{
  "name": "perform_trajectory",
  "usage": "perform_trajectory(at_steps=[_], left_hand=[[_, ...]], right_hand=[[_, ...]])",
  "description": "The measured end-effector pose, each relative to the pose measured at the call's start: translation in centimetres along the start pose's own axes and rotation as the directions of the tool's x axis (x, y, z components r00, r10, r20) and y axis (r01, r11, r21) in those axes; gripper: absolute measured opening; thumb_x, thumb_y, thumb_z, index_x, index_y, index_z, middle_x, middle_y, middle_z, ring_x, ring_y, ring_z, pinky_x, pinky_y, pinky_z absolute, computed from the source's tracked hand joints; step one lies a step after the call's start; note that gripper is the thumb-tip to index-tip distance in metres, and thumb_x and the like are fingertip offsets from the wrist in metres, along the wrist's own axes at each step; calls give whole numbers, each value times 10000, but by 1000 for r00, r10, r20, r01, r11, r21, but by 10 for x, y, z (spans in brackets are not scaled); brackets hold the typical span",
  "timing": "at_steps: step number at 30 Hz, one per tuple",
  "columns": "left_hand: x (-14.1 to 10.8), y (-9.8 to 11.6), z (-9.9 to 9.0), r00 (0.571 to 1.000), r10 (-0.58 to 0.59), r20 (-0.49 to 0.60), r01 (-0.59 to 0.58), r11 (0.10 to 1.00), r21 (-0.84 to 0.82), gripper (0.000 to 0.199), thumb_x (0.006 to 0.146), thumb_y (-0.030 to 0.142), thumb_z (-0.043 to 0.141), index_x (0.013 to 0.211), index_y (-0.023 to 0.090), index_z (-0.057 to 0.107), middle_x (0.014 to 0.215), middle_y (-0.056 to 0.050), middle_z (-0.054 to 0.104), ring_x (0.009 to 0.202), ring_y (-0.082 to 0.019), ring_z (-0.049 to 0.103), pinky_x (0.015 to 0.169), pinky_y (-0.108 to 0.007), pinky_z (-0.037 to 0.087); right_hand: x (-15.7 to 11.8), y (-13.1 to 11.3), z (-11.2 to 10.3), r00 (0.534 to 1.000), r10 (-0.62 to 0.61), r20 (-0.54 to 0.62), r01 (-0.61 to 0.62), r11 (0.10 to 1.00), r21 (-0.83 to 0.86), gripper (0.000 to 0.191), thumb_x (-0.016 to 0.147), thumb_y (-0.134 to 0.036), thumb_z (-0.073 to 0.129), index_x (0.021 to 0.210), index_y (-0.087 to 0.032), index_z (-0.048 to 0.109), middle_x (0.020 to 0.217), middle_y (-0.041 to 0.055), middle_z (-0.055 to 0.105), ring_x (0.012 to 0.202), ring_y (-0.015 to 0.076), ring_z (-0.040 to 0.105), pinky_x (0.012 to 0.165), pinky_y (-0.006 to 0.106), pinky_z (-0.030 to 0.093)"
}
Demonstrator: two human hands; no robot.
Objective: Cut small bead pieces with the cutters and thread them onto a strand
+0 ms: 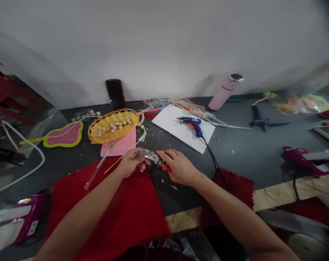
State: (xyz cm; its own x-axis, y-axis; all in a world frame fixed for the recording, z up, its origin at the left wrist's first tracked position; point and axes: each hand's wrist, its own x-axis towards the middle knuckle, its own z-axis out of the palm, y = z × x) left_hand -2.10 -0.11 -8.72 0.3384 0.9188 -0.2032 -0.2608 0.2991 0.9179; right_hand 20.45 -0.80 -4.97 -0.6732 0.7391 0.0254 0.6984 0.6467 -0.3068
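Note:
My right hand [179, 167] is wrapped round the red handles of a pair of pruning shears [153, 157], whose metal jaws point left. My left hand [133, 162] is closed at the jaws, its fingers pinched together; what they hold is too small to make out. A thin wooden stick [114, 166] runs diagonally just beside and behind the left hand. Beneath the left hand and forearm lies a red cloth [126, 210]. Beyond it, a yellow woven basket [112, 135] holds several small pale pieces and rests partly on pink paper [127, 143].
A blue glue gun [193, 125] lies on a white board [175, 127], its cord trailing toward me. A pink bottle [225, 92] and a phone [115, 94] stand by the wall. Left is a pink-and-yellow fan-shaped piece [63, 135]; purple devices [307, 161] sit at both sides.

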Motion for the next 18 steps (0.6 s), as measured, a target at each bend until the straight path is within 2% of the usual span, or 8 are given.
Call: perform_trajectory(at_steps=[7, 11, 14, 18], left_hand=[[2, -1, 7, 991, 76, -109, -79, 997, -26, 258, 729, 291, 689, 914, 141, 591, 717, -28, 670, 500, -90, 578, 462, -203, 481], [2, 1, 12, 980, 125, -157, -124, 992, 12, 213, 724, 285, 697, 822, 140, 577, 736, -16, 664, 510, -71, 567, 478, -191, 488], [1, 2, 13, 980, 109, -169, -103, 994, 45, 214, 729, 300, 687, 783, 131, 568, 719, -23, 662, 489, -75, 559, 452, -197, 483], [0, 4, 11, 991, 54, -120, -50, 998, 34, 226, 717, 295, 693, 803, 129, 565, 675, -24, 663, 448, -86, 554, 417, -208, 471]], right_hand=[[1, 3, 7, 996, 66, -66, -68, 997, -24, 693, 751, -169, 484, 1408, -195, 265, 1256, 120, 461, 1093, 267, 437, 911, 419, 374], [2, 4, 5, 994, 75, -76, -79, 996, -46, 680, 788, -178, 450, 1429, -195, 222, 1279, 130, 455, 1107, 279, 426, 901, 427, 371], [2, 5, 3, 997, 59, -44, -62, 996, -67, 733, 769, -172, 469, 1442, -200, 179, 1303, 128, 437, 1116, 283, 419, 901, 426, 363], [0, 7, -1, 1000, 20, -17, -21, 998, -59, 760, 761, -176, 470, 1449, -199, 148, 1314, 129, 429, 1129, 281, 413, 903, 424, 357]])
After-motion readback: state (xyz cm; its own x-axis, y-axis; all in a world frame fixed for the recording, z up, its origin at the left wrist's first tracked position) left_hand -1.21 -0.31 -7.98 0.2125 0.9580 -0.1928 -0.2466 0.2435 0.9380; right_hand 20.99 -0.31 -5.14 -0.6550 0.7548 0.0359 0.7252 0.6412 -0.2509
